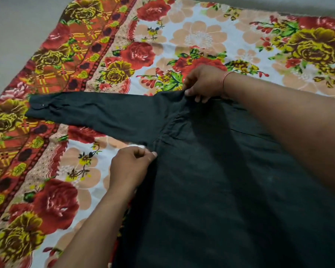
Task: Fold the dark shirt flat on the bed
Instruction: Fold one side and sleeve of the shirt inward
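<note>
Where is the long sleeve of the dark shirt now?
In the head view, the long dark cloth sleeve lies on the flowered bedsheet, reaching left from between the left hand and right hand.

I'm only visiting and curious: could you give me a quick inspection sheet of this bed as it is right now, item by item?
Surface: flowered bedsheet, spread under the shirt.
Job's things: dark shirt lies spread out; one sleeve stretches out to the left, not yet folded in.
Clutter: nothing seen.
Grippers: left hand pinches the shirt's side edge just below the sleeve; right hand pinches the shoulder; a thin band sits on the right wrist.
Cables: nothing seen.
Surroundings: plain grey area beyond the sheet's edge.
</note>
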